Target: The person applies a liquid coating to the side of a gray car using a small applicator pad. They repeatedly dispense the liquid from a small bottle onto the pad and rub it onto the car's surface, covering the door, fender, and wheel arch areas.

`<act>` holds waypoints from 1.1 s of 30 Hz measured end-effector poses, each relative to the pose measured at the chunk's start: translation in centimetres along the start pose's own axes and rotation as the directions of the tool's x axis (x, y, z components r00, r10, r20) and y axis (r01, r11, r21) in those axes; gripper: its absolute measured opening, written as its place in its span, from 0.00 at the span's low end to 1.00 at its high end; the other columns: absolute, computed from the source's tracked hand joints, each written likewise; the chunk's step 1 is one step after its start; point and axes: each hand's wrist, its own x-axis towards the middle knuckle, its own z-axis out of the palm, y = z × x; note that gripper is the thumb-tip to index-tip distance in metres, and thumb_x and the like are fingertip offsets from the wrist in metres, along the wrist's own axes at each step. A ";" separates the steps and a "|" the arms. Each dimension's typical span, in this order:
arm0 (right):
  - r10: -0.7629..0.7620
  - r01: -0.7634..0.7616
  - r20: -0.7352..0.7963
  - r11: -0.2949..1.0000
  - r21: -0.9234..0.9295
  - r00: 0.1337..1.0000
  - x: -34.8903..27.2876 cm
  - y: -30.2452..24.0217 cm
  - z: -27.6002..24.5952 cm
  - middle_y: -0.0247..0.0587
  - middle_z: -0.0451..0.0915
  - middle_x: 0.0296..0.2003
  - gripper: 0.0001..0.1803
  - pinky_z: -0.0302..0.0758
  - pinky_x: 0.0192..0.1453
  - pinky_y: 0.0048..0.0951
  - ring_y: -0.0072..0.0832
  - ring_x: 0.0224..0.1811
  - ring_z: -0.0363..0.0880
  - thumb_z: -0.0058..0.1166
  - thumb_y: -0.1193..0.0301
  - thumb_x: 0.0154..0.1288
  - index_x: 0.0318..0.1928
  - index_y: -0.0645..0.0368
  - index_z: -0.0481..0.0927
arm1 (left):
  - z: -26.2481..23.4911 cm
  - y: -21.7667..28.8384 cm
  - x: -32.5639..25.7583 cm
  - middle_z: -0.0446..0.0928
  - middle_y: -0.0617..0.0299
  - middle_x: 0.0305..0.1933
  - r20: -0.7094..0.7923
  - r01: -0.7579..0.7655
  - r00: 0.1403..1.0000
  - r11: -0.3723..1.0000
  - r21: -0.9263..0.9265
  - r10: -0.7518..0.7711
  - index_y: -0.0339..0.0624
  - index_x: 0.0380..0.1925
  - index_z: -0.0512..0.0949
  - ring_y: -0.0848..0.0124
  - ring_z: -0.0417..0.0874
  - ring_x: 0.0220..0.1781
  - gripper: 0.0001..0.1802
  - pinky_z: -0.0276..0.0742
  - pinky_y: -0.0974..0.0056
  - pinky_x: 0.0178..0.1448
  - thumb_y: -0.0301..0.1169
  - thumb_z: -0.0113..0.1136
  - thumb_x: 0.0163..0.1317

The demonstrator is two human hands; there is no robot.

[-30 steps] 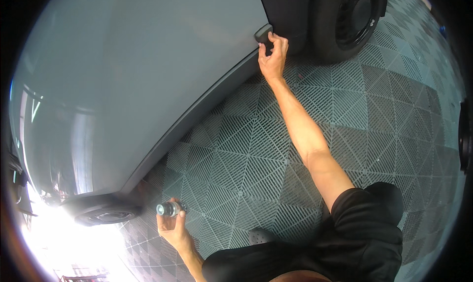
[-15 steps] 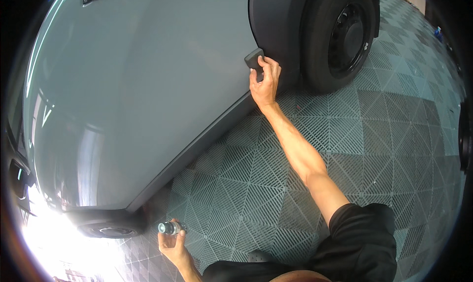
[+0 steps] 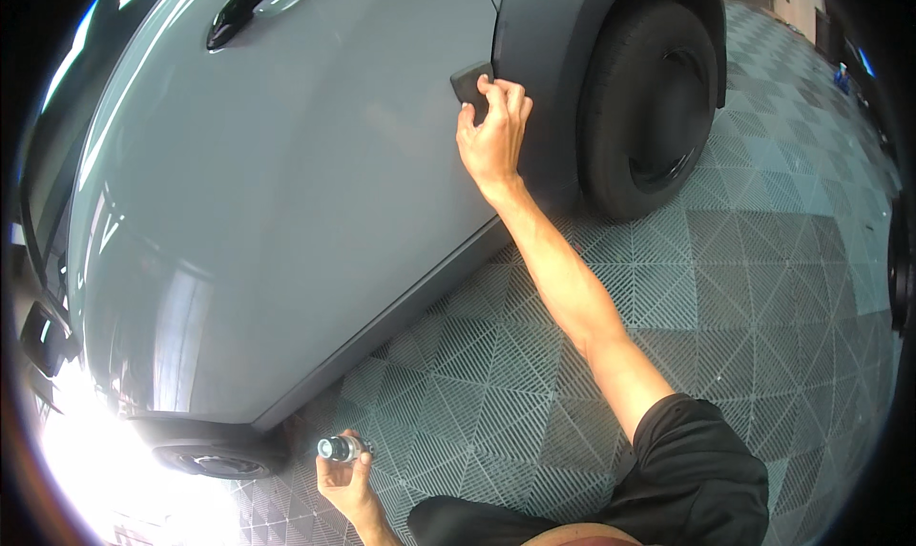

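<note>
My right hand [image 3: 493,131] grips a dark rectangular sponge pad [image 3: 468,82] between thumb and fingers. The pad lies against the grey car door [image 3: 315,193], at its rear edge beside the dark wheel arch [image 3: 549,69]. Low on the left, my left hand [image 3: 348,489] holds a small bottle [image 3: 341,448] with a pale cap, tilted on its side and apart from the car. The fingers behind the bottle are partly hidden.
The rear wheel [image 3: 654,112] stands right of my right hand. A black door handle [image 3: 248,10] juts out at the upper left, and the front wheel [image 3: 215,453] is at the lower left. Ribbed grey tiles [image 3: 534,355] cover the floor. A blue object [image 3: 842,78] stands far right.
My right hand has moved the pad upward along the door's rear edge. The view has shifted, so more of the door handle shows. My left hand still holds the bottle.
</note>
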 end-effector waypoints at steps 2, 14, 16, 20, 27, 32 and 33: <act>0.002 -0.002 -0.001 1.000 -0.012 1.000 2.3 -0.4 0.2 0.50 0.70 0.52 0.20 0.73 0.52 0.47 0.47 0.53 0.67 0.59 0.80 0.60 0.54 0.69 0.77 | 0.1 0.5 0.0 0.84 0.57 0.46 0.002 -0.001 1.000 1.000 -0.007 0.001 0.37 0.47 0.81 0.70 0.83 0.47 0.21 0.79 0.64 0.54 0.19 0.73 0.52; 0.075 -0.074 0.057 0.997 -0.025 0.996 9.1 -1.8 -0.1 0.55 0.69 0.54 0.23 0.75 0.56 0.49 0.51 0.58 0.67 0.60 0.75 0.58 0.54 0.68 0.73 | 1.3 -0.4 0.5 0.83 0.56 0.49 0.027 0.014 1.000 0.986 -0.169 -0.009 0.38 0.48 0.80 0.67 0.83 0.52 0.21 0.77 0.60 0.60 0.19 0.73 0.54; -0.080 0.080 -0.019 0.996 0.033 0.997 10.8 -2.1 -0.9 0.53 0.71 0.54 0.24 0.73 0.59 0.48 0.51 0.59 0.68 0.61 0.75 0.56 0.54 0.66 0.74 | 1.1 -0.4 0.5 0.83 0.55 0.49 0.015 0.008 1.000 0.987 -0.163 -0.006 0.38 0.49 0.80 0.66 0.83 0.52 0.21 0.77 0.59 0.61 0.20 0.73 0.54; -0.212 0.230 -0.103 0.948 0.218 0.972 18.5 -1.1 -2.0 0.45 0.78 0.55 0.26 0.69 0.64 0.46 0.48 0.58 0.73 0.61 0.75 0.55 0.57 0.57 0.76 | 0.5 -1.0 0.7 0.83 0.55 0.49 -0.004 -0.006 1.000 0.989 -0.145 0.005 0.38 0.49 0.79 0.65 0.83 0.53 0.21 0.77 0.59 0.61 0.21 0.74 0.55; -0.342 0.340 0.085 0.940 0.041 0.936 21.1 -0.3 -2.3 0.48 0.78 0.57 0.28 0.70 0.67 0.47 0.50 0.63 0.73 0.60 0.77 0.54 0.59 0.56 0.76 | 1.6 -1.9 0.4 0.83 0.55 0.50 -0.007 0.039 0.999 0.976 -0.216 -0.042 0.37 0.51 0.79 0.65 0.83 0.53 0.23 0.78 0.59 0.60 0.22 0.74 0.55; -0.519 0.521 0.095 0.854 0.009 0.849 16.6 0.7 -1.4 0.42 0.80 0.56 0.25 0.71 0.65 0.40 0.43 0.58 0.75 0.63 0.75 0.55 0.56 0.55 0.79 | 2.5 -2.6 0.1 0.82 0.52 0.52 0.055 0.035 0.998 0.961 -0.275 -0.021 0.37 0.52 0.78 0.64 0.84 0.55 0.24 0.81 0.60 0.59 0.19 0.73 0.55; -0.541 0.540 0.097 0.841 0.038 0.835 15.4 0.7 -1.3 0.39 0.79 0.56 0.26 0.72 0.65 0.40 0.43 0.58 0.75 0.62 0.77 0.55 0.58 0.53 0.79 | 2.9 -2.4 -0.1 0.83 0.53 0.50 0.040 0.048 0.998 0.957 -0.287 -0.038 0.38 0.50 0.79 0.64 0.84 0.54 0.24 0.81 0.60 0.56 0.19 0.74 0.53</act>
